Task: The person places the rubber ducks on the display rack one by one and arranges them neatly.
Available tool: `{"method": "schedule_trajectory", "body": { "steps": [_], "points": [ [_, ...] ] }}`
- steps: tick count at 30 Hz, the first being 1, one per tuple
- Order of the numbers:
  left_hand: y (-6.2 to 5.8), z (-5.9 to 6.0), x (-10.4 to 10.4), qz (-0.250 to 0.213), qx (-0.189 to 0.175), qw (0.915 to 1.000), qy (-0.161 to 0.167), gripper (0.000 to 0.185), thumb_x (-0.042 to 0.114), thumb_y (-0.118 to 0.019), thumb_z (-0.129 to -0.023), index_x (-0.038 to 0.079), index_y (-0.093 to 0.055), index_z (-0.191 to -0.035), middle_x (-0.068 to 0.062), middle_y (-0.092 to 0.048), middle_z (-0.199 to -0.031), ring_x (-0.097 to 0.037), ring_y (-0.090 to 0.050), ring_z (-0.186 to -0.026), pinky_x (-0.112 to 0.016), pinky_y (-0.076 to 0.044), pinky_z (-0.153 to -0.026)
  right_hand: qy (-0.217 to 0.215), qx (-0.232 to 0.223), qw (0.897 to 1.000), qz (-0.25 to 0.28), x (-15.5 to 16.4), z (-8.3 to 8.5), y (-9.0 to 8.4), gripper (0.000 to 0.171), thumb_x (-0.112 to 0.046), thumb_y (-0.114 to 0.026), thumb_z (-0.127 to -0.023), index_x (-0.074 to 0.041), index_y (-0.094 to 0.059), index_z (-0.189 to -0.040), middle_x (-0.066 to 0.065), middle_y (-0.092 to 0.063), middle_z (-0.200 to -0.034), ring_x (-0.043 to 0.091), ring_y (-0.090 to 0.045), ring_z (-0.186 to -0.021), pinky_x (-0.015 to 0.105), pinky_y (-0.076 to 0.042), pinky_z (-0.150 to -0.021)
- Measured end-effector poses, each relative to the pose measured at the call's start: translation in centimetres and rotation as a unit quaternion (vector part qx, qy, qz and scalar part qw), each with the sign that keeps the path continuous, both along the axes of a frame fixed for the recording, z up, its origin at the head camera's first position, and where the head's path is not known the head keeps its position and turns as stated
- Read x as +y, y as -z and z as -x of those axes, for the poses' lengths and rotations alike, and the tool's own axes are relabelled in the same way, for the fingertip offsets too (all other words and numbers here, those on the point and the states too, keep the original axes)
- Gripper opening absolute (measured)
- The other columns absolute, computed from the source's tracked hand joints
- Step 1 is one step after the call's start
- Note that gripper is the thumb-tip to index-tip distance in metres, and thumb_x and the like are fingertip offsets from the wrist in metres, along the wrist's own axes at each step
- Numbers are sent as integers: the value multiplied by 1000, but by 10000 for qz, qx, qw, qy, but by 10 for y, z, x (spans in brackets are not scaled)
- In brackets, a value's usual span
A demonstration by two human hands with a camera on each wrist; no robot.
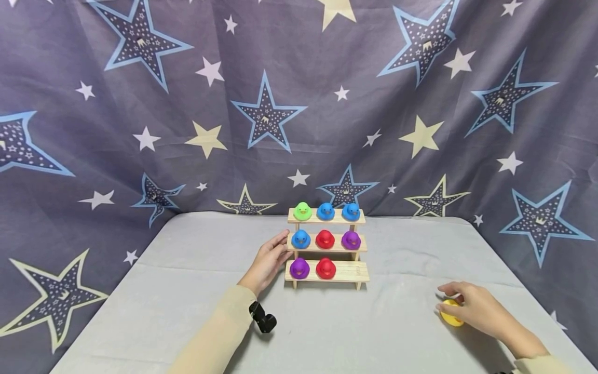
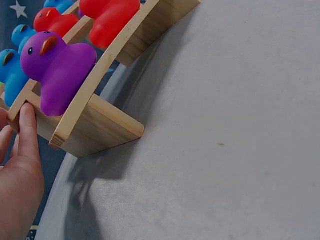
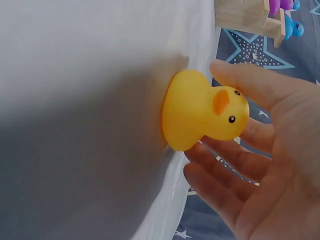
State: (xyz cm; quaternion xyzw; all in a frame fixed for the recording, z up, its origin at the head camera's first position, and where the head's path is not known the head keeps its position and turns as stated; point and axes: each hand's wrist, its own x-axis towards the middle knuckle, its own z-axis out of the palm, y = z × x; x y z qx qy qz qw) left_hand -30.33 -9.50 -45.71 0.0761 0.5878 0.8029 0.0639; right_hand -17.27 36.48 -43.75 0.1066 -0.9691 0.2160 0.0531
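A three-step wooden shelf (image 1: 347,271) stands on the table, bearing rubber ducks in rows. My left hand (image 1: 268,259) holds its left end at the middle board, thumb (image 2: 28,132) against the wood beside the purple duck (image 2: 60,70). The bottom board carries that purple duck and a red duck (image 1: 325,268), with bare wood at its right end. A yellow duck (image 3: 187,110) sits upright on the table at the right. My right hand (image 1: 481,309) is spread around it, thumb on one side and loosely bent fingers on the other.
The middle board holds a blue duck (image 1: 301,239), a red duck (image 1: 324,239) and a purple duck (image 1: 351,240). On the top are a green duck (image 1: 302,211) and two blue ducks. A star-patterned curtain (image 1: 187,171) hangs behind the grey-covered table (image 1: 397,322).
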Motion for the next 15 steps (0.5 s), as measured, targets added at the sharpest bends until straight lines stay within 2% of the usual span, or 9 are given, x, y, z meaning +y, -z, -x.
{"method": "schedule_trajectory", "body": {
  "steps": [8,15],
  "points": [
    [1,0,1,-31,-39,10000,-30,54,-6,-42,-100,-6,-32,-153,-24,-38,-148,-14,-58,-109,-24,-51,-102,-196,136,9997,-97,3,-4,7,33,-31,-86,-77,-11,-75,-102,-3,-71,-94,8,-61,-80,30,-56,-68],
    [1,0,0,-60,-20,10000,-3,55,-6,-42,-99,-5,-32,-153,-24,-38,-149,-15,-57,-112,-24,-50,-104,-284,-35,9996,-89,3,-6,9,39,-28,-89,-72,-11,-74,-104,-2,-70,-98,2,-52,-77,24,-51,-63]
  ]
}}
